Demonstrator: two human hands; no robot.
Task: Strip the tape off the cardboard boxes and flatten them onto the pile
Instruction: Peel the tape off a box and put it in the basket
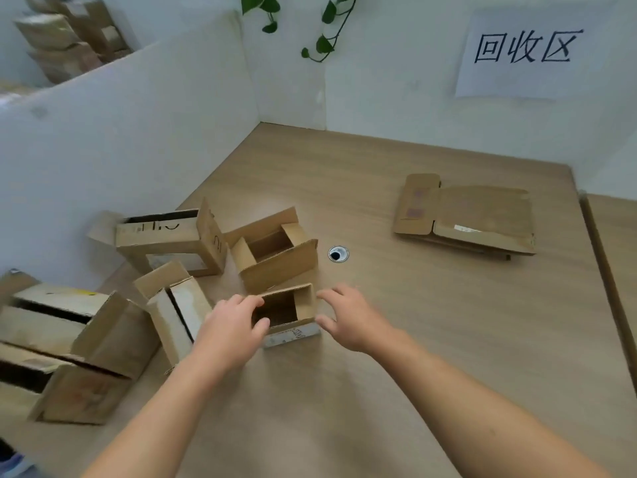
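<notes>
The small box stands on the table at near centre, directly in front of the person. Its open top faces up, and a pale label or strip of tape runs along its near side. It sits apart from the other boxes, probably so both hands can get round it.

The left hand is on the box's left side, with its fingers curled over the rim and the thumb hooked at the near edge. This looks like a hold to steady the box. The right hand is spread wide at the right side and holds nothing. Its fingertips are at or just off the cardboard, and contact cannot be made out. It seems poised to clamp the opposite wall so the box can be lifted or turned for stripping.

To the left, the unprocessed boxes crowd against the white partition with their flaps up, evidently the waiting stock. The pile of flattened cardboard lies well apart at far right, under a paper sign on the wall. That leaves bare table between as working room. A cable hole sits just beyond the small box.
</notes>
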